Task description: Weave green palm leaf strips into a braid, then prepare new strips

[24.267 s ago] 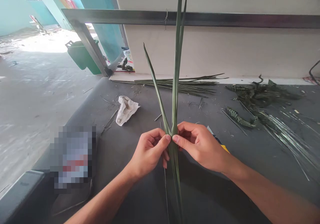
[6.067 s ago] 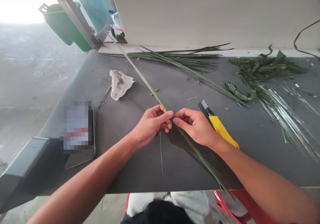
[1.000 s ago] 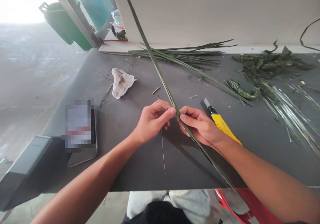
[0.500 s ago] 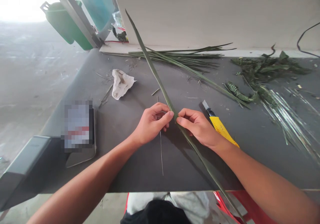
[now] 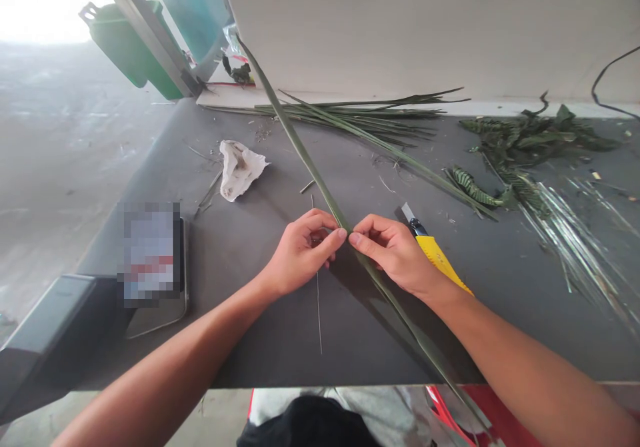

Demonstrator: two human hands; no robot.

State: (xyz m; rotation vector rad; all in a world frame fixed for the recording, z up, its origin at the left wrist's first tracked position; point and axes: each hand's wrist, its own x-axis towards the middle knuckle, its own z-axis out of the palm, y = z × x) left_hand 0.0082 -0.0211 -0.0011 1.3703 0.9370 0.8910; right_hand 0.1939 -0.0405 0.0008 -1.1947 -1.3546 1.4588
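A long green leaf (image 5: 300, 146) runs slantwise from the upper left to past the table's front edge at the lower right. Both hands pinch it near its middle, thumbs almost touching. My left hand (image 5: 309, 246) is closed on it from the left, and my right hand (image 5: 387, 246) from the right. Under my left hand a thin wire (image 5: 319, 317) lies on the table. A yellow cutter knife (image 5: 439, 260) with its blade out lies just beyond my right wrist.
Long leaves (image 5: 365, 124) lie along the wall. Woven dark leaves (image 5: 540, 134) and shiny thin sticks (image 5: 585, 240) are at the right. Crumpled white paper (image 5: 241, 170), a short stick (image 5: 307, 186) and a phone (image 5: 177, 300) lie left. A green bin (image 5: 120, 44) stands on the floor.
The leaf's upper tip has swung slightly left and down. My two thumbs have come closer together on the leaf. The whole view has shifted a little.
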